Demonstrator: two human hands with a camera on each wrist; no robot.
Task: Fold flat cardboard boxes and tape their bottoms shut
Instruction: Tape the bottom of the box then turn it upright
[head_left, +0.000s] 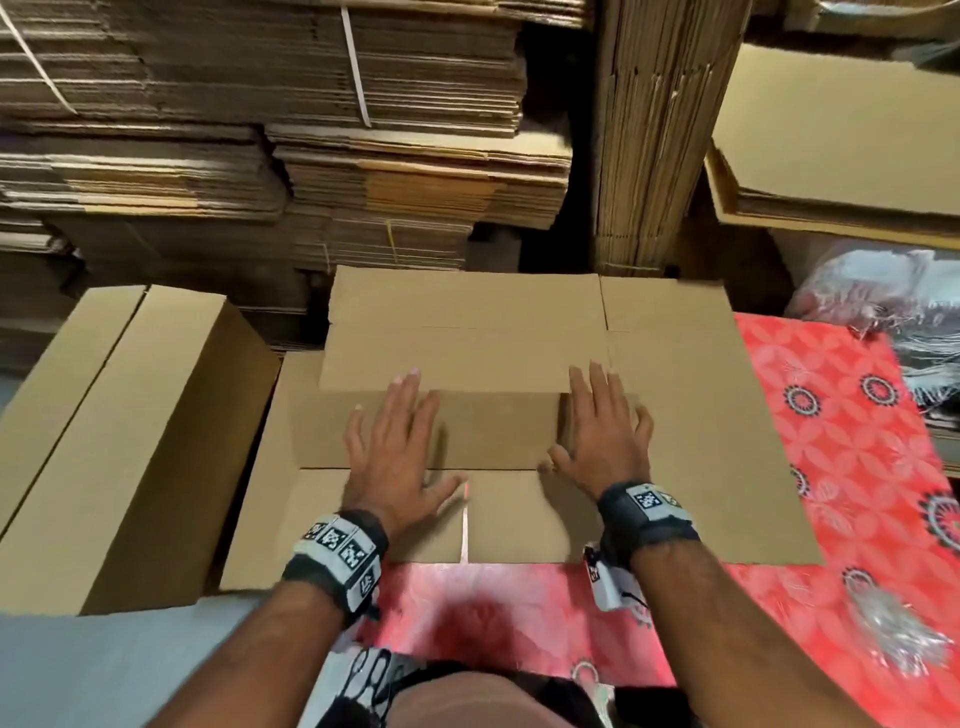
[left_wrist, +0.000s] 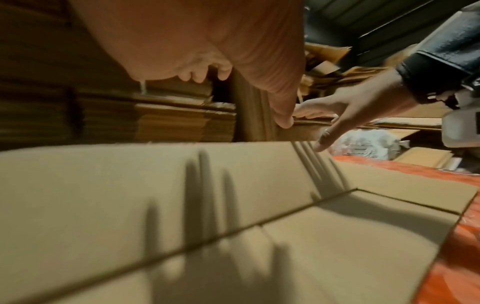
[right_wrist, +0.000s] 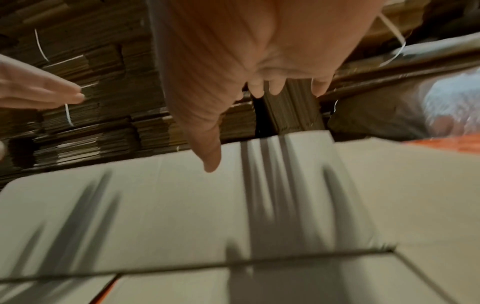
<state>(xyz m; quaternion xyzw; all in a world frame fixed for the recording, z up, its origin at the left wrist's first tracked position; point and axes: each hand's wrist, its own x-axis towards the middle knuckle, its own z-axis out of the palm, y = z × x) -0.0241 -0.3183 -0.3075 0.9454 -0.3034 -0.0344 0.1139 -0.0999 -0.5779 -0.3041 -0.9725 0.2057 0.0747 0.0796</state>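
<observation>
A flat brown cardboard box (head_left: 519, 338) lies on a red patterned mat in the middle of the head view, its flaps spread near and far. My left hand (head_left: 397, 447) hovers over its middle panel, fingers straight and spread, holding nothing. My right hand (head_left: 602, 431) is beside it, also flat and spread, over the crease between panels. In the left wrist view the left hand (left_wrist: 207, 67) hangs above the cardboard (left_wrist: 130, 195) and casts finger shadows, with the right hand (left_wrist: 345, 119) beyond. The right wrist view shows the right hand (right_wrist: 259, 72) above the blurred cardboard (right_wrist: 182, 205).
A folded-up long box (head_left: 119, 441) stands at the left, against the flat one. Tied stacks of flat cardboard (head_left: 260, 130) fill the back, with upright sheets (head_left: 654, 135) behind. Plastic bags (head_left: 883, 296) lie at the right. The red mat (head_left: 857, 467) extends right and toward me.
</observation>
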